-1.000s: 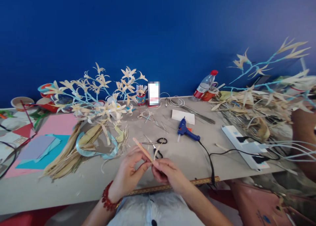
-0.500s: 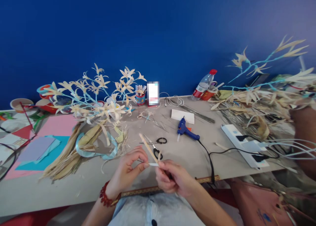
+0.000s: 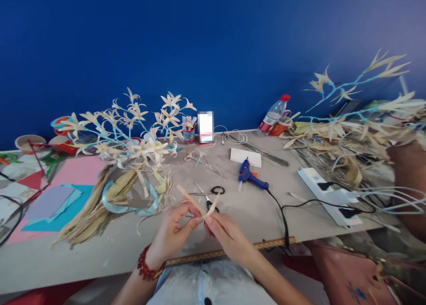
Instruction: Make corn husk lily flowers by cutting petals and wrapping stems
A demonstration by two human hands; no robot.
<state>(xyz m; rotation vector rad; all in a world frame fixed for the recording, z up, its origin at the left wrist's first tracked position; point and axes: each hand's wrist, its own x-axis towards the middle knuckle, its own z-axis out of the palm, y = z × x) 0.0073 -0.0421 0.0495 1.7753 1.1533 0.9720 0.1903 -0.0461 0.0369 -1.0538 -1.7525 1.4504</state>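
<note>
Since half a second ago, the bare left hand (image 3: 176, 229) and bare right hand (image 3: 229, 238) have drawn together at lower centre, the narrow pale-tan strip (image 3: 190, 199) leaning farther left.

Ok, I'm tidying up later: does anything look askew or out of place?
The bottle leans right, towards the red cup, though the view may exaggerate that. The scissors lie open just beyond the right hand, a possible nick.
</note>
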